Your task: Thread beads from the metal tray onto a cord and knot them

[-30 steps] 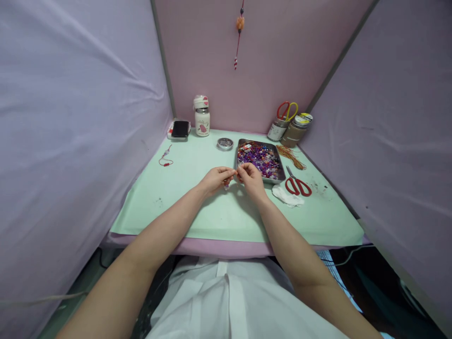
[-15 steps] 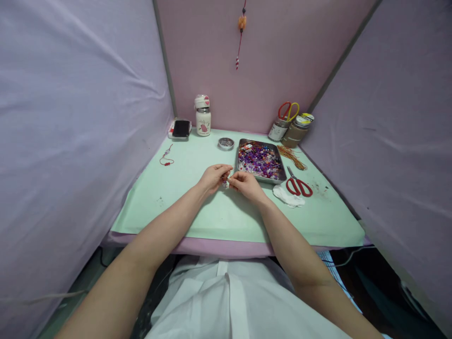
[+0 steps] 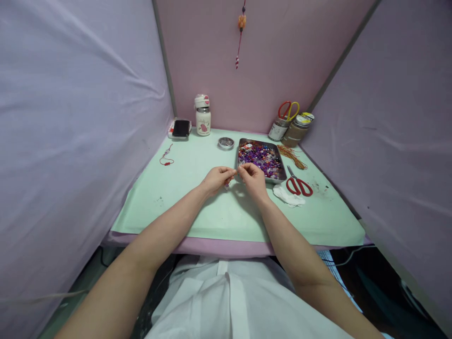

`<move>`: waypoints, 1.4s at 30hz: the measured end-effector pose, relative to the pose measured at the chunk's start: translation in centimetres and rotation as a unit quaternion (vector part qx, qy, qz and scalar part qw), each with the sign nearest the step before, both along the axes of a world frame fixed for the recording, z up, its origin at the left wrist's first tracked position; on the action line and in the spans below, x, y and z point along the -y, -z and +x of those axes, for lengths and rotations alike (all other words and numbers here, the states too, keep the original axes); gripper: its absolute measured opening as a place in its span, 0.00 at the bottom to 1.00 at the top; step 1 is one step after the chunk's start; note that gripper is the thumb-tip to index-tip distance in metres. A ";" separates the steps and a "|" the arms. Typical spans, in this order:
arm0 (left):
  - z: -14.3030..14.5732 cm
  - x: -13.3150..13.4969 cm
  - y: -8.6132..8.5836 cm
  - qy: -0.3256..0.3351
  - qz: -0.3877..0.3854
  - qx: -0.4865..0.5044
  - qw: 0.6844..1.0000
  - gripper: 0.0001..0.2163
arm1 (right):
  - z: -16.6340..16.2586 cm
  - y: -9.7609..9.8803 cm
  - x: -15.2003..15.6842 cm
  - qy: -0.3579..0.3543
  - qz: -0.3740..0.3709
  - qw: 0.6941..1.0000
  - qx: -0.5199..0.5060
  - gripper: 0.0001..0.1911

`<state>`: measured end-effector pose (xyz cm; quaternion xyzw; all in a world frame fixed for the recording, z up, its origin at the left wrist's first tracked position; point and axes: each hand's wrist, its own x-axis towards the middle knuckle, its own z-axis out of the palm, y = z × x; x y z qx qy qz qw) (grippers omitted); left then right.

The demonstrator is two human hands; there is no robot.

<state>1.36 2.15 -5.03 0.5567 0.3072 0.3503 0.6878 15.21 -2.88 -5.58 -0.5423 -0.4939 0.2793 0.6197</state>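
Observation:
My left hand (image 3: 216, 179) and my right hand (image 3: 251, 176) meet fingertip to fingertip over the pale green table (image 3: 197, 212), just in front of a metal tray (image 3: 240, 142) filled with purple, red and clear beads. Both hands are pinched shut on a small pale beaded piece (image 3: 228, 185) that hangs between them; it is too small to name further. My right hand lies at the tray's near left corner.
Red scissors (image 3: 298, 185) and a white crumpled tissue (image 3: 287, 196) lie right of the tray, orange cord (image 3: 291, 156) behind them. At the back stand two jars (image 3: 291, 127), a white bottle (image 3: 202, 116), a small tin (image 3: 226, 142), a phone (image 3: 181, 128). A red-corded charm (image 3: 166, 157) lies left.
My right hand moved back up and to the right, toward the tray corner, after dipping down and left half a second ago. My left hand has barely moved.

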 end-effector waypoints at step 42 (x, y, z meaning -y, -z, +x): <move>0.3 -0.4 0.3 -0.042 -0.004 0.026 0.999 0.10 | -0.1 0.3 -0.4 -0.021 -0.025 0.998 -0.051 0.15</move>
